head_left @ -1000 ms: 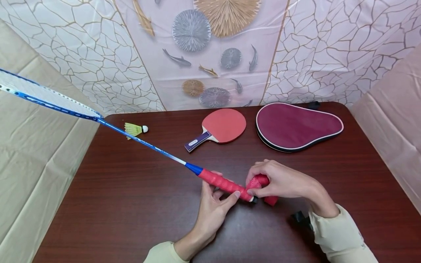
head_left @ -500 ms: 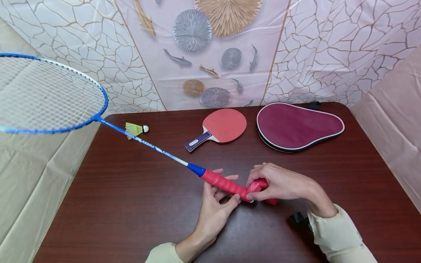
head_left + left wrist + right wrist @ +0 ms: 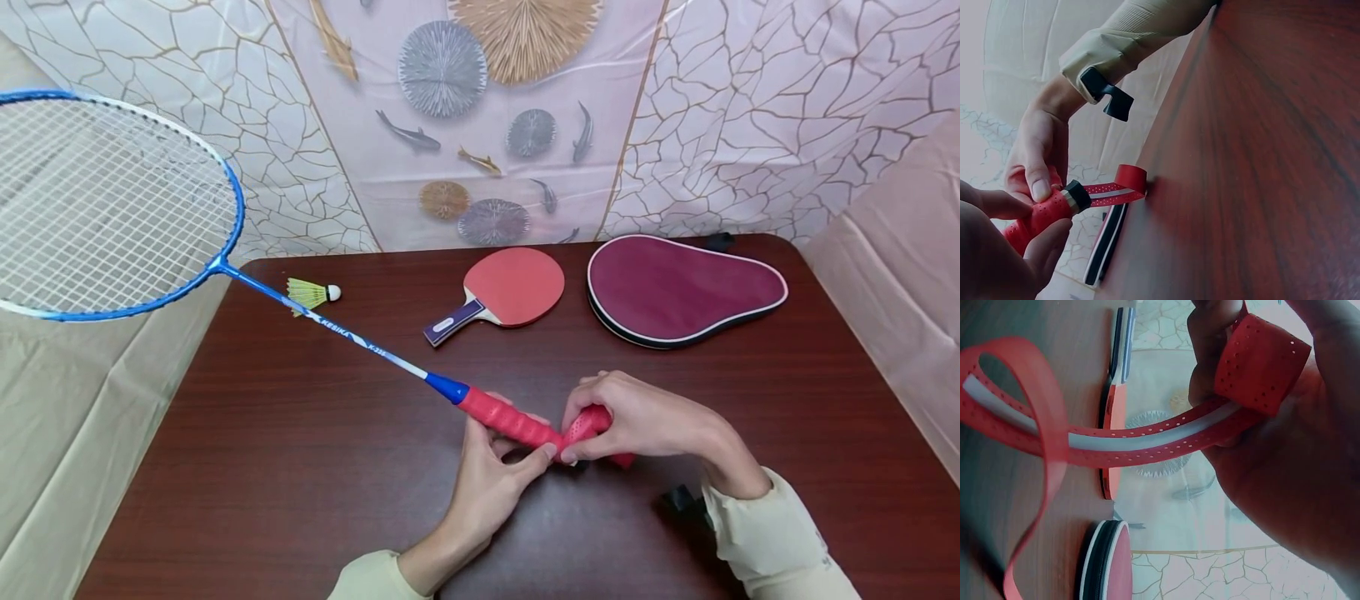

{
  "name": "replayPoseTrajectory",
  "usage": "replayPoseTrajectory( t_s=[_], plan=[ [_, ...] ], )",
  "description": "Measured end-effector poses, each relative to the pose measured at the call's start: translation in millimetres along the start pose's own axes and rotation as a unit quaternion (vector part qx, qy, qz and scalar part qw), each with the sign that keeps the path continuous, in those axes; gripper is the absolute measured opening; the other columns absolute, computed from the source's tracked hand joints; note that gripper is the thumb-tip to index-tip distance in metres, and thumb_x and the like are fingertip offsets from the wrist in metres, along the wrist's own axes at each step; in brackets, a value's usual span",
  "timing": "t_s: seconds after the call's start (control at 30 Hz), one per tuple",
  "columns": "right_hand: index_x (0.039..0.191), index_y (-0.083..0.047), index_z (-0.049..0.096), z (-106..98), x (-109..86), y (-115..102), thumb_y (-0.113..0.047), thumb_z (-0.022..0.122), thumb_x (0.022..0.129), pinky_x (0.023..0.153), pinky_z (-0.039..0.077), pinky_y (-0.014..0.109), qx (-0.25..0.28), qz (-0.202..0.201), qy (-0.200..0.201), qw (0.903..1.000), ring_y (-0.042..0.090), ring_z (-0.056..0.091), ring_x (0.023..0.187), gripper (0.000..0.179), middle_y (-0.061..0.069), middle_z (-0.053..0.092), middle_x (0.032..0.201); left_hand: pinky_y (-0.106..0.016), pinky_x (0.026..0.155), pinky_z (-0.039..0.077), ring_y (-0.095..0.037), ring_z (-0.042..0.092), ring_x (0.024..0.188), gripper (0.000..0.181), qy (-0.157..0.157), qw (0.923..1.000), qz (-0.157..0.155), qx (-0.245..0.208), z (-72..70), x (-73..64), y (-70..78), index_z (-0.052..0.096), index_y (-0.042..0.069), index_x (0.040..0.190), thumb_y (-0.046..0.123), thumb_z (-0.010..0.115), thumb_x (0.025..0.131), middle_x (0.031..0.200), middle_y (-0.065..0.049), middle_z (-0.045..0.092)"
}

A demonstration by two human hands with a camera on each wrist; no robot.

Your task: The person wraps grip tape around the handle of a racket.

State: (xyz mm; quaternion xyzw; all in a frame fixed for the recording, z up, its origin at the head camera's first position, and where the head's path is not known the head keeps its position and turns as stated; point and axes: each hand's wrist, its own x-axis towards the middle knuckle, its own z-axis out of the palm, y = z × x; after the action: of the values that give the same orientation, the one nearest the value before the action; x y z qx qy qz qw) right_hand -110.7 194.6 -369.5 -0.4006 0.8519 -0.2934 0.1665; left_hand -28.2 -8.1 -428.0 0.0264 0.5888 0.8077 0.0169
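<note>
A blue and white badminton racket (image 3: 330, 327) slants up to the left, its strung head cut by the frame edge. Red perforated grip tape (image 3: 510, 419) is wound in ridges around its handle. My left hand (image 3: 487, 479) holds the handle near the butt, thumb in front and fingers behind. The black butt cap (image 3: 1077, 195) shows in the left wrist view. Beside it, my right hand (image 3: 645, 421) pinches the tape where it leaves the handle. Loose tape (image 3: 1147, 442), with a pale strip along its middle, loops out from the right hand.
A yellow shuttlecock (image 3: 307, 294) lies at the back left of the brown table (image 3: 300, 467). Further right are a red table tennis bat (image 3: 513, 287) and a maroon bat case (image 3: 675, 287). Patterned cloth (image 3: 487, 150) hangs behind the table.
The racket has rolled about its shaft, turning its strung face from nearly edge-on to broadly visible. The left thumb has shifted slightly toward the butt; both hands keep hold.
</note>
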Motion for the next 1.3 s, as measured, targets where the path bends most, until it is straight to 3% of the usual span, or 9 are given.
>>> replayPoseTrajectory(
  t_s=[0.27,0.5,0.67,0.9,1.07,1.3],
  plan=[
    [0.089,-0.035,0.070,-6.1,-4.8,1.9,-0.031,0.078,0.086,0.077,0.041,0.026,0.008,-0.007,0.010,0.9999,0.005,0.054,0.081,0.009,-0.022,0.063,0.081,-0.037,0.077,0.057,-0.031,0.067,0.101,0.059,0.006,0.9998,0.021,-0.001,-1.5,1.6,0.5,0.036,0.008,0.120,-0.008,0.076,0.079,0.110,-0.023,0.065],
    [0.090,-0.036,0.070,-6.5,-4.3,3.0,-0.032,0.078,0.085,0.072,0.043,0.026,0.004,0.014,0.008,0.9999,0.007,0.053,0.081,0.010,-0.022,0.063,0.082,-0.037,0.081,0.056,-0.036,0.063,0.106,0.057,0.003,0.9993,0.037,-0.006,-2.2,1.0,0.8,0.036,0.009,0.119,-0.007,0.075,0.080,0.109,-0.020,0.067],
    [0.094,-0.032,0.071,-5.9,-3.6,4.4,-0.035,0.078,0.085,0.067,0.049,0.025,0.040,0.032,-0.009,0.9987,0.008,0.057,0.079,0.012,-0.017,0.064,0.086,-0.037,0.079,0.057,-0.039,0.061,0.108,0.058,-0.007,0.9992,0.034,-0.021,-2.0,-0.3,2.7,0.034,0.007,0.120,-0.009,0.074,0.081,0.109,-0.021,0.067],
    [0.100,-0.031,0.073,-3.8,-4.1,7.8,-0.033,0.070,0.092,0.064,0.050,0.024,0.074,-0.025,-0.048,0.9958,0.008,0.057,0.078,0.008,-0.013,0.063,0.085,-0.031,0.091,0.048,-0.031,0.061,0.110,0.046,-0.025,0.9991,0.035,0.006,-4.0,1.3,4.5,0.043,0.001,0.112,-0.006,0.075,0.081,0.109,-0.016,0.070],
    [0.093,-0.034,0.072,-3.4,-2.5,7.8,-0.028,0.071,0.092,0.066,0.047,0.023,0.053,-0.051,-0.040,0.9965,0.007,0.054,0.080,0.006,-0.016,0.060,0.082,-0.035,0.092,0.049,-0.037,0.058,0.114,0.044,-0.023,0.9996,0.012,-0.014,-4.2,1.6,4.9,0.046,-0.002,0.114,-0.007,0.075,0.081,0.117,-0.013,0.067],
    [0.087,-0.034,0.070,-2.7,-4.5,5.7,-0.030,0.074,0.089,0.062,0.047,0.022,0.055,-0.042,-0.027,0.9973,0.006,0.056,0.077,0.006,-0.016,0.061,0.081,-0.032,0.087,0.051,-0.025,0.059,0.105,0.051,0.011,0.9985,-0.039,-0.037,-0.1,-0.7,5.5,0.043,-0.002,0.119,-0.011,0.074,0.079,0.106,-0.015,0.061]
  ],
)
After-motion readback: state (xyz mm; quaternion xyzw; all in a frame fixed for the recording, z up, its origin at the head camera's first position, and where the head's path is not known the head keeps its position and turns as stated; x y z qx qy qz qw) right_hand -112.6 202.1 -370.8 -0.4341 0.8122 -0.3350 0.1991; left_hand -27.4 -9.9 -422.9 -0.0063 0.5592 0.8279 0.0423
